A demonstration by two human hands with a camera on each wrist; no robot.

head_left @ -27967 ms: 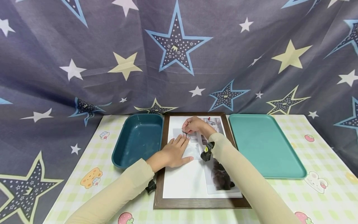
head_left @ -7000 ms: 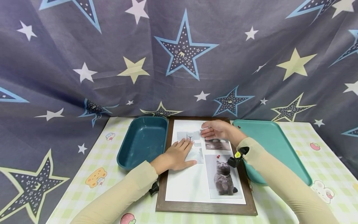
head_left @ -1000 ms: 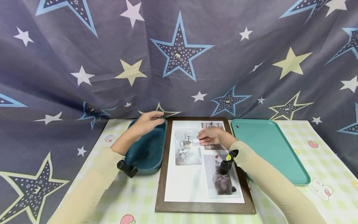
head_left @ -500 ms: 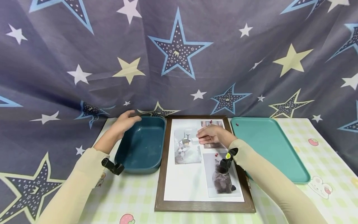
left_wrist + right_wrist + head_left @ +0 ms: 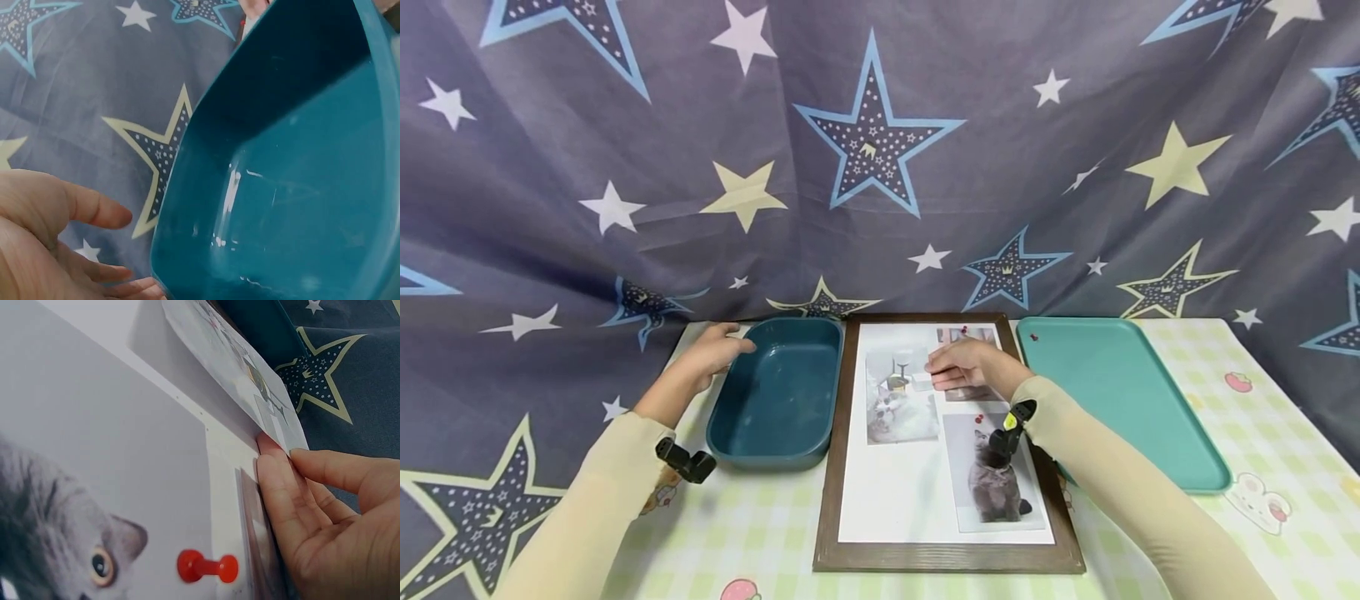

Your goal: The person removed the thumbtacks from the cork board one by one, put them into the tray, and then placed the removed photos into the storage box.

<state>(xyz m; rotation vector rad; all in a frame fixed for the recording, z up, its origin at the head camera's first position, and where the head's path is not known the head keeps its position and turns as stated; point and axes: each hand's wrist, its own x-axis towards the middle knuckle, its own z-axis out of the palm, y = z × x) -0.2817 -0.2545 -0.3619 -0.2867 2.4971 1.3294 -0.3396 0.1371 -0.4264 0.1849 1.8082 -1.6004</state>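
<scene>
My right hand (image 5: 964, 365) pinches the right edge of a photo of white cats (image 5: 901, 408) between thumb and fingers. That edge is lifted off the white board (image 5: 887, 500) in the right wrist view, with some fingers behind it. Beside the pinched edge lies a second photo (image 5: 955, 336), partly covered by the hand, with a red push pin at its top. Below is a grey cat photo (image 5: 996, 492) with a red push pin (image 5: 206, 566). My left hand (image 5: 706, 357) is at the left rim of a dark teal basin (image 5: 775, 392), thumb apart from it, fingertips beside its wall.
The board has a brown wooden frame (image 5: 947, 558) and stands between the basin and a light green tray (image 5: 1127, 400). A small red push pin (image 5: 1034, 337) lies in the tray's far left corner. A starry curtain (image 5: 880, 242) hangs behind the checked tablecloth (image 5: 760, 533).
The left hand, pressing on the white cat photo earlier, has moved left across the basin to its far-left side. A red pin has appeared on the tray since the oldest frame. The right hand stays put lately.
</scene>
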